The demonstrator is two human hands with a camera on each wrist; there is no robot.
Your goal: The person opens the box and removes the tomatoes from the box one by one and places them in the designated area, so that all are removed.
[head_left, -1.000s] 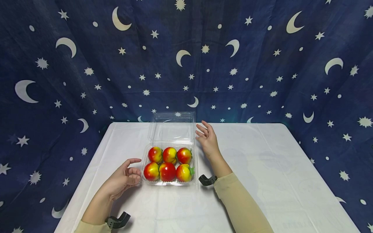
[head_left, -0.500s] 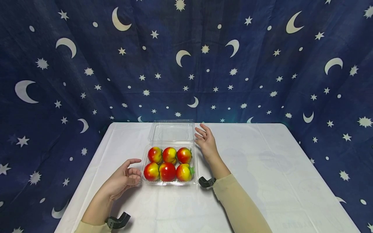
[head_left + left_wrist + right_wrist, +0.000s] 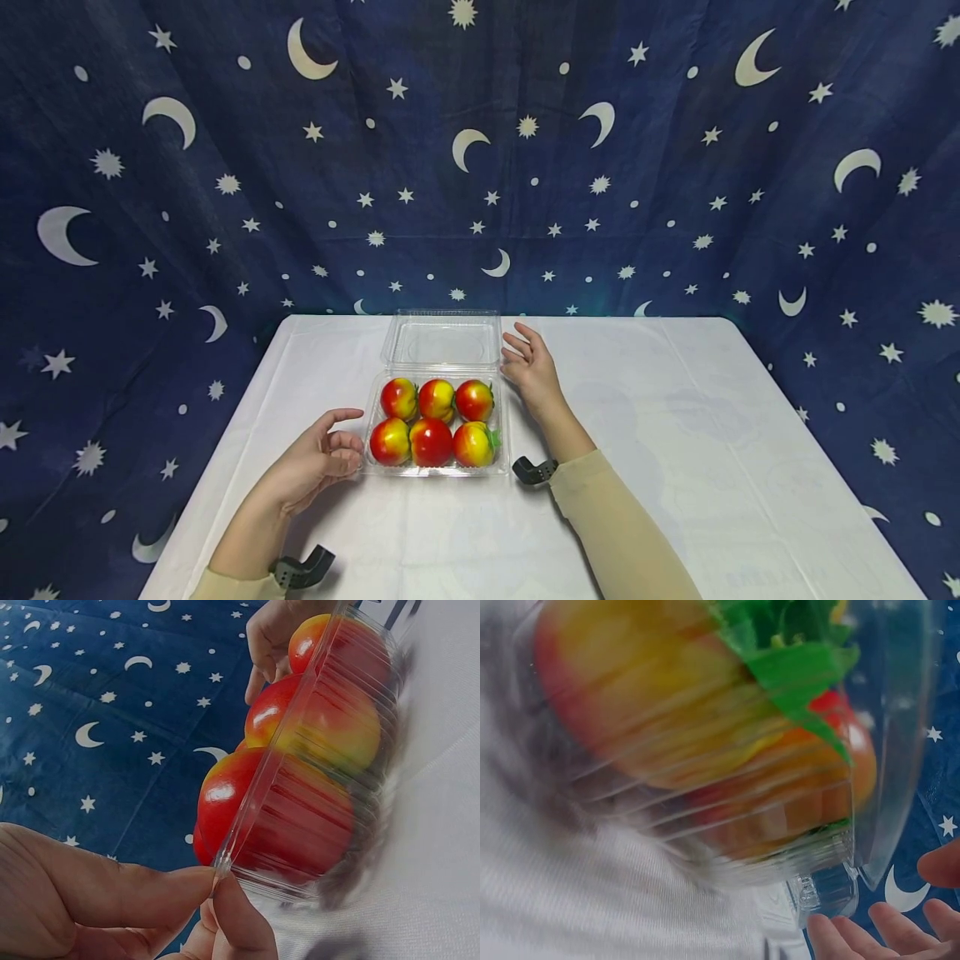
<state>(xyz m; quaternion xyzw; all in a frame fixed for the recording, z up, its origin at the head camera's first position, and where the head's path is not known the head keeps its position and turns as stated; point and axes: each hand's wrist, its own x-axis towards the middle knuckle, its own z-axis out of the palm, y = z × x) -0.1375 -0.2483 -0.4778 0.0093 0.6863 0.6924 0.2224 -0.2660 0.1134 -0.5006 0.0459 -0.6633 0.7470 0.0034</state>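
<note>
A clear plastic clamshell box (image 3: 437,472) sits mid-table, its hinged lid (image 3: 442,342) laid back toward the far edge. Inside the base lie several shiny red-and-yellow fruits (image 3: 431,442) in two rows; green leaves (image 3: 802,682) show on one in the right wrist view. My left hand (image 3: 318,462) is at the near left side of the box. Its thumb and forefinger pinch the rim at a corner, as the left wrist view shows. To the right of the lid, my right hand (image 3: 534,375) has its fingers loosely extended and holds nothing.
A white cloth (image 3: 675,467) covers the table. Behind it and along both sides hangs a dark blue curtain (image 3: 420,158) with moons and stars. A black strap mount (image 3: 303,568) is on the left wrist, another (image 3: 534,471) on the right.
The lid has tipped farther back and lower. My right hand has come slightly down and toward me beside it, while my left hand and the fruits have stayed in place.
</note>
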